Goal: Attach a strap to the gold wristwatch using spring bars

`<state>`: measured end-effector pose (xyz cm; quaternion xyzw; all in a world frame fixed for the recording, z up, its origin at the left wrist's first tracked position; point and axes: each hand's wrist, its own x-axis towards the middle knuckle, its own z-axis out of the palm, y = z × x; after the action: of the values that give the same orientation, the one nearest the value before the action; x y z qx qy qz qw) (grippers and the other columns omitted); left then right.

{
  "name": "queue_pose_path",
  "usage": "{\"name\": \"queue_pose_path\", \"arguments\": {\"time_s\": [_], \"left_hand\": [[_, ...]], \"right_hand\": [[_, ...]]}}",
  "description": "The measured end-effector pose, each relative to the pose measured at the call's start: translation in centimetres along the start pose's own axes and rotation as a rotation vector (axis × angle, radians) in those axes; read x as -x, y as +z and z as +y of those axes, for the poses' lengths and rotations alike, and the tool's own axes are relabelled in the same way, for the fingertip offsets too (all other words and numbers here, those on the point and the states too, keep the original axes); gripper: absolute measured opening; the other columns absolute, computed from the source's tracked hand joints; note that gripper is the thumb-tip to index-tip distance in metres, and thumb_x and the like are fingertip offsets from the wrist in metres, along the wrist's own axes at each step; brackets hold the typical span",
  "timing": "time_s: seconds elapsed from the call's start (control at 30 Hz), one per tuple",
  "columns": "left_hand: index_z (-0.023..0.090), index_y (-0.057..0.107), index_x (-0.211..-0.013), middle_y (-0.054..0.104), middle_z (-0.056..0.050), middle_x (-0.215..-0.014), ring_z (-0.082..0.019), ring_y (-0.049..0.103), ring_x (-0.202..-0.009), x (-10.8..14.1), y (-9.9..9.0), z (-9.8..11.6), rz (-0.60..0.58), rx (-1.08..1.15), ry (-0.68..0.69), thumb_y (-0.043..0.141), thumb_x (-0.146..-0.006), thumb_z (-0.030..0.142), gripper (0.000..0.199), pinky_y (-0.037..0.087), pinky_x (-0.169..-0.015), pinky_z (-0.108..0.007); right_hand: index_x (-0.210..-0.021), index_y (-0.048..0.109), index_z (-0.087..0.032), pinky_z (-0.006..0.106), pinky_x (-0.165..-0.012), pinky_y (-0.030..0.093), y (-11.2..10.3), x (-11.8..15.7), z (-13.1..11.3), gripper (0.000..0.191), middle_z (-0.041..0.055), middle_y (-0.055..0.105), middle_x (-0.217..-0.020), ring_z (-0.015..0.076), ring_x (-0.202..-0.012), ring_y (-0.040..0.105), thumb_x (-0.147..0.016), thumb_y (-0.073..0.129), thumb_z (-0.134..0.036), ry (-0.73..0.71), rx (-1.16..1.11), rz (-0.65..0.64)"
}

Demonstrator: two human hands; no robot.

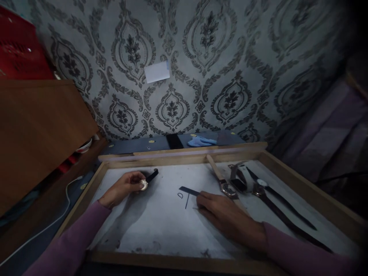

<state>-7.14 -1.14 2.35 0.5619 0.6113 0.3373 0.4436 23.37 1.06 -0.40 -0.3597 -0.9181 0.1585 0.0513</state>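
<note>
My left hand (125, 187) is closed on a small wristwatch (143, 185) with a gold-coloured case. A short dark strap runs from its case up to the right and curls at the end. In my right hand (222, 211) is a dark flat strip (188, 190), which looks like a watch strap piece; one end points left and the rest is hidden by my fingers. Just below that strip lie a small D-shaped loop (180, 195), like a buckle, and a thin dark line (187, 201). Both hands are over the shallow wooden tray (138, 257) with its white lining.
On the tray's right lie a tan-strapped watch (228, 188), a white-strapped watch (245, 178), a brown-strapped watch (280, 214) and a dark-strapped one (290, 205). A blue cloth (201, 141) rests behind the tray. A white cable (61, 214) and wooden cabinet (43, 134) stand left.
</note>
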Motion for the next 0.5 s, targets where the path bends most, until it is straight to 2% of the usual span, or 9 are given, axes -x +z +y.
{"name": "queue_pose_path", "arguments": {"time_s": [0.13,0.27,0.4,0.5], "left_hand": [[0.018,0.054,-0.080,0.058,-0.001,-0.072,-0.015,0.053,-0.065,1.7,-1.6,0.1,0.102,0.027,-0.016,0.069,-0.058,0.038,0.033,0.043,-0.058,-0.027],[0.019,0.055,-0.080,0.058,0.000,-0.072,-0.016,0.054,-0.067,3.4,-4.2,-0.7,0.252,-0.022,-0.024,0.067,-0.061,0.037,0.030,0.044,-0.060,-0.026],[0.018,0.055,-0.075,0.057,0.001,-0.068,-0.016,0.054,-0.064,4.4,-6.4,-2.9,0.334,-0.094,-0.077,0.066,-0.058,0.041,0.030,0.045,-0.057,-0.027],[0.017,0.054,-0.071,0.054,0.002,-0.060,-0.014,0.052,-0.054,4.7,-7.2,-5.0,0.354,-0.158,-0.119,0.065,-0.055,0.044,0.033,0.042,-0.051,-0.026]], "right_hand": [[-0.081,0.056,-0.017,0.032,-0.069,0.045,0.6,0.0,0.4,0.018,0.0076,0.062,-0.091,0.0191,-0.077,0.061,-0.090,0.041,-0.012,-0.004,-0.005,0.006],[-0.081,0.056,-0.016,0.033,-0.068,0.045,0.6,-0.1,0.4,0.018,0.0085,0.062,-0.091,0.0192,-0.075,0.060,-0.090,0.040,-0.013,-0.004,-0.027,0.007],[-0.080,0.056,-0.016,0.031,-0.069,0.046,0.0,-0.1,0.0,0.019,0.0078,0.062,-0.090,0.0186,-0.076,0.061,-0.090,0.040,-0.011,0.015,-0.020,-0.029],[-0.080,0.056,-0.016,0.030,-0.069,0.046,-0.1,0.0,0.0,0.021,0.0075,0.062,-0.089,0.0177,-0.075,0.061,-0.090,0.039,-0.011,0.001,-0.021,-0.010]]}}
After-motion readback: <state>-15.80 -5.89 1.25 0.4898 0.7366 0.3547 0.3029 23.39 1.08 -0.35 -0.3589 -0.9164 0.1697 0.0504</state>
